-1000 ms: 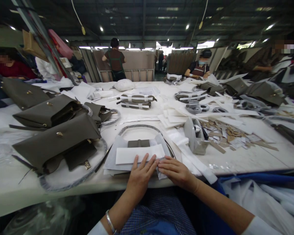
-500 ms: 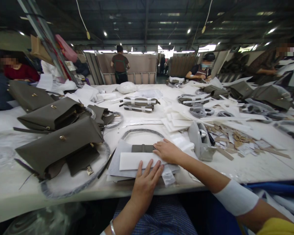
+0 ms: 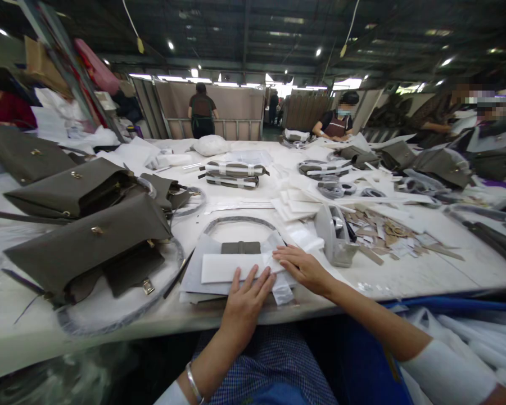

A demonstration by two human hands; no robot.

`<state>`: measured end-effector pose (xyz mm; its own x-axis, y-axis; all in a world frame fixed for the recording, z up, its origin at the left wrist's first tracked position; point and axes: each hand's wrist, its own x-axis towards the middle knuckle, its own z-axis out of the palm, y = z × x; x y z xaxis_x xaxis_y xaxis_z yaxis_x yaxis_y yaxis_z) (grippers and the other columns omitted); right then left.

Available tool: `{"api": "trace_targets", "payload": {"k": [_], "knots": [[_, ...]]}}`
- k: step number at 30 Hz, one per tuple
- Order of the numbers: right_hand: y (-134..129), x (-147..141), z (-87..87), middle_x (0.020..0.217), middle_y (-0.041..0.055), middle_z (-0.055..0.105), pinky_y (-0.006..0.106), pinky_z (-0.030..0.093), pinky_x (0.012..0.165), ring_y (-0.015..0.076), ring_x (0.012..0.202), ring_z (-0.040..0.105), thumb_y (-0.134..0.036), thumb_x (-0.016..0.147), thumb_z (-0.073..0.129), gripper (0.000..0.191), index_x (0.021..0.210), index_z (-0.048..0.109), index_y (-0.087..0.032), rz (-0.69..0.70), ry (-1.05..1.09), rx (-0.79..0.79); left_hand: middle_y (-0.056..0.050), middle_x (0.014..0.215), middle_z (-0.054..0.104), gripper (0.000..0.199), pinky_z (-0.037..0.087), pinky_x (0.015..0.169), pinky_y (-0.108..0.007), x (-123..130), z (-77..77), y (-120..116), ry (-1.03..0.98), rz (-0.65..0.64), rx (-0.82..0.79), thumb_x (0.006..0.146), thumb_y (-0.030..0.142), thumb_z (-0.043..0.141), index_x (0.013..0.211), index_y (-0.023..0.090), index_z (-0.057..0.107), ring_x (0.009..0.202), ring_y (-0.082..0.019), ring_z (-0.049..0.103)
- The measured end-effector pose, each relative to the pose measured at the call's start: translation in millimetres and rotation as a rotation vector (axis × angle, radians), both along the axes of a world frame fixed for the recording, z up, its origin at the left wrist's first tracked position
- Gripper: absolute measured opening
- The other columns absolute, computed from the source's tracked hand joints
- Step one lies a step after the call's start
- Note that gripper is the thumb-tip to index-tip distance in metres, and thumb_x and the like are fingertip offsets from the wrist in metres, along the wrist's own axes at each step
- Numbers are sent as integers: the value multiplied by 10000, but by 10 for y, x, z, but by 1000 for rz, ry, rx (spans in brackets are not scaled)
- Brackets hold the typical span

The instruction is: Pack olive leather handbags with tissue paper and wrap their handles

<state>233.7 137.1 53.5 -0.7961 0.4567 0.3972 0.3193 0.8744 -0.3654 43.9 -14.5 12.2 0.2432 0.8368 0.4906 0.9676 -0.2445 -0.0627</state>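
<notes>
My left hand [image 3: 244, 304] lies with spread fingers on the lower edge of a white foam strip [image 3: 223, 269]. The strip rests on grey-white sheets [image 3: 193, 279], below a small dark olive piece [image 3: 241, 247]. Stretched out at the strip's right end, my right hand [image 3: 301, 269] touches thin white wrapping [image 3: 270, 263]. A clear flap [image 3: 282, 291] hangs down between the hands. Behind the sheets curves a wrapped strap [image 3: 240, 220]. Neither hand grasps anything.
Olive bags [image 3: 88, 242] are stacked at the left. A grey tape dispenser [image 3: 334, 236] stands right of my right hand, beside scattered paper scraps [image 3: 383, 230]. Wrapped bundles [image 3: 234, 174] lie farther back. Several people are around the table and beyond.
My right hand has moved right, off the olive piece, and thin wrapping now shows across the strip's right end. The camera view has shifted a little. My left hand stays on the strip.
</notes>
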Motion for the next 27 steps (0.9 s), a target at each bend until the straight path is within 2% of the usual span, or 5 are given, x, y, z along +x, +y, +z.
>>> {"api": "trace_targets", "payload": {"k": [3,7,14,20,27], "knots": [[-330,386,-82,1197,75,693,409,462,1049,208,1161,613,-249,977,537,267,1221,646,-230,-57,196,139,3,1509,444,548,224,1194,-515,1,20,-4,-42,-7,-58,973,153,396,1498,299,342,1411,-201,371],[-667,619,-241,1089,72,716,375,524,917,217,1031,642,-295,931,625,261,1178,658,-217,-23,100,277,22,1537,388,639,213,1189,-550,3,20,0,-76,-11,-113,925,56,374,1512,299,306,1435,-214,329],[-684,408,-495,919,45,717,327,470,723,190,826,620,-312,960,577,174,1026,704,-212,-24,46,297,16,1546,362,750,215,1181,-572,5,42,-5,-70,-9,-146,843,-25,371,1518,295,293,1438,-232,326],[-754,327,-481,787,37,666,310,414,683,171,751,568,-216,981,514,214,883,703,-193,-44,94,260,15,1557,336,762,222,1179,-562,11,69,-14,-57,-10,-143,845,-27,364,1528,296,261,1442,-232,319],[-984,421,-518,797,44,664,310,414,688,168,741,555,-148,964,492,202,884,674,-182,-13,60,302,25,1560,328,758,230,1171,-572,5,76,-20,-51,-14,-135,856,-18,367,1525,324,259,1441,-241,320]]}}
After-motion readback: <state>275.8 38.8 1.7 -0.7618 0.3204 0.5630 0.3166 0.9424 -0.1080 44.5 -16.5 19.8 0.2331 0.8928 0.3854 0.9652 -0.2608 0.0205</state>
